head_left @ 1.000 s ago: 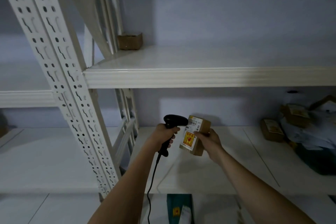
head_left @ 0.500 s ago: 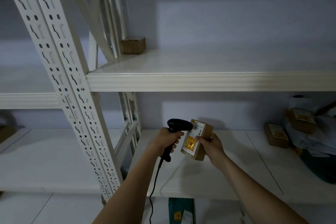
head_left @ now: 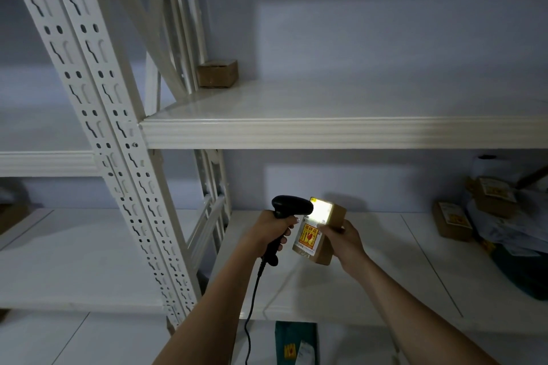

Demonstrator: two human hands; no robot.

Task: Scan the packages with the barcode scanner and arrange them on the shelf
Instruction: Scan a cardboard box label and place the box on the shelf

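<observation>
Between two tiers of a white metal shelving rack (head_left: 106, 133), seen from the head camera, a person aims a black handheld barcode scanner (head_left: 289, 210) at a small cardboard package (head_left: 326, 234). The left hand (head_left: 268, 234) has its fingers wrapped round the scanner's grip, and the scanner's black cable (head_left: 252, 299) trails down along the forearm. The scanner's head sits just beside the package's top corner, where a bright white patch of light falls on the shipping label (head_left: 321, 208). The right hand (head_left: 345, 241) holds the package in the air above the lower shelf (head_left: 385, 270), thumb on the labelled face and fingers curled behind it; a red-and-yellow sticker (head_left: 310, 237) shows below the lit label.

One small brown box (head_left: 218, 72) stands at the back left corner of the upper shelf (head_left: 326, 130), against the rack's upright. More cardboard parcels (head_left: 452, 219) and soft mailers lie heaped at the right end of the lower shelf, well apart from the hands. A dark green parcel (head_left: 295, 341) with a yellow mark shows below the shelf edge, between the two forearms. The room is dim.
</observation>
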